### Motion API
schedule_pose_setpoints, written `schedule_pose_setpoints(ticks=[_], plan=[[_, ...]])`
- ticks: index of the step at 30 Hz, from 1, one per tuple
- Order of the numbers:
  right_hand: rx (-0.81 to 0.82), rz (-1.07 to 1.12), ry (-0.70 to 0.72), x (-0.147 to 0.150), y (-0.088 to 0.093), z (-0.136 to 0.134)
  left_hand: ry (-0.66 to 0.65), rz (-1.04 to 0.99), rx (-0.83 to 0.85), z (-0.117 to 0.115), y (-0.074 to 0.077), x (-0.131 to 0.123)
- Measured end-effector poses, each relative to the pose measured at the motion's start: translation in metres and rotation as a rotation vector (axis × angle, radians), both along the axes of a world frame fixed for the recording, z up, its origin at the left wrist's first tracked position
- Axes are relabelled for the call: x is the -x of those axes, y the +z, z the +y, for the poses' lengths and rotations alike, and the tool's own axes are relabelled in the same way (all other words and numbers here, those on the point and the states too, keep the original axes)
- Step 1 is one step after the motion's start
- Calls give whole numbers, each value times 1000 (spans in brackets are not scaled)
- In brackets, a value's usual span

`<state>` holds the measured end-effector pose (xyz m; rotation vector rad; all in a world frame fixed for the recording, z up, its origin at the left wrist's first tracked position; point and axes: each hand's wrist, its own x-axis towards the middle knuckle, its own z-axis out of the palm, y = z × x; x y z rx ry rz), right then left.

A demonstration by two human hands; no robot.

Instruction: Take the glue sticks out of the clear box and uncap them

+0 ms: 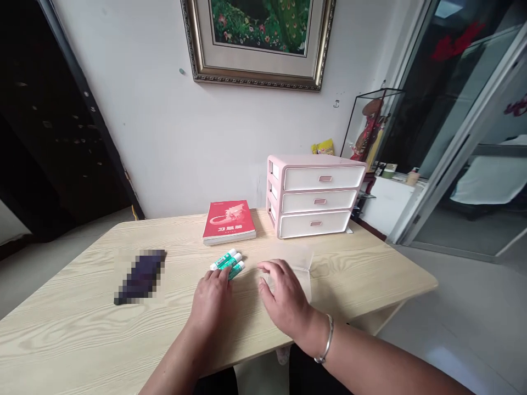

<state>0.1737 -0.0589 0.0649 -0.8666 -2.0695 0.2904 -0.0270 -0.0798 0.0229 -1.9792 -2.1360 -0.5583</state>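
Left hand [211, 295] (grip unclear) touches three glue sticks [229, 263], right hand [285, 299] half-open

- Red book [230, 220], lying near the far edge of the wooden table [370, 274]: large white Chinese characters low on the cover appear to read 习题册, though blur leaves this unsure. Smaller print on the cover is too fine to read.
- Green-and-white tubes [230, 262], grouped between the book and the table's near edge: their labels carry printing, too small to make out.
- Yellow packet [323, 147], showing above the back edge of the drawer unit [325, 159]: coloured print, unreadable.
- Glass panel at far right: a red marking [458, 41], no legible letters.
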Motion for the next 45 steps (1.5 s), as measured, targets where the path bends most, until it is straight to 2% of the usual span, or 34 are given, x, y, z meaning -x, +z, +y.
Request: schedule_pose_setpoints(ticks=[2,4,7,9,13,18,25,28,30,35,39,42,45], plan=[[-168,-43,-52,-20,8,4,4,78,28,5,-1,0],[-241,-113,-143,-38,14,17,16,117,34,10,-3,1],[-211,-224,-287,-57,16,42,44,131,14,16,-5,3],[-147,-290,-330,-64,12,55,73,125,-13,19,-8,5],[-102,-384,-281,-69,4,61,131,79,-40,23,-16,13],[-96,-431,-220,-88,4,66,141,-29,32,26,-26,25],[-217,-472,-317,-164,10,114,102,-137,16,29,-33,30],[-304,-485,-362,-192,4,129,69,-232,2,32,-35,33],[-373,-529,-389,-204,-6,134,53,-270,3,33,-36,35],[-488,-639,-375,-219,-45,136,39,-314,-5,33,-33,36],[-439,-654,-342,-230,-65,141,34,-358,2,33,-30,35],[-403,-608,-376,-225,-56,134,23,-390,13,33,-28,36],[-458,-448,-407,-196,-31,110,16,-427,22,35,-26,37]])
